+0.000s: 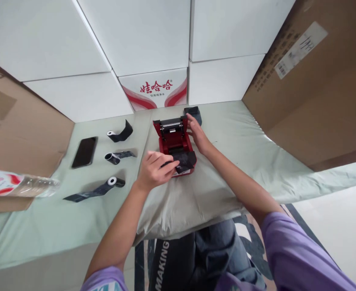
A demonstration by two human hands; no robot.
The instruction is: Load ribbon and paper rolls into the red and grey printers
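Note:
A small red receipt printer point(174, 139) sits on the cloth-covered table with its lid point(170, 124) raised. Dark, shiny paper point(184, 161) lies across its front edge. My left hand point(156, 169) pinches the left end of this paper between thumb and fingers. At the printer's right side, my right hand point(198, 135) holds the raised lid by its edge, fingers reaching along it; some fingertips are hidden. Behind that hand stands a small dark box-shaped object point(196, 115). The inside of the paper bay is partly covered by the dark paper.
On the left lie several partly unrolled dark paper rolls point(112, 181), a black phone point(85, 152) and a water bottle point(17, 184) on its side. White boxes point(153, 89) wall off the back. Large cardboard boxes stand left and right point(317, 93).

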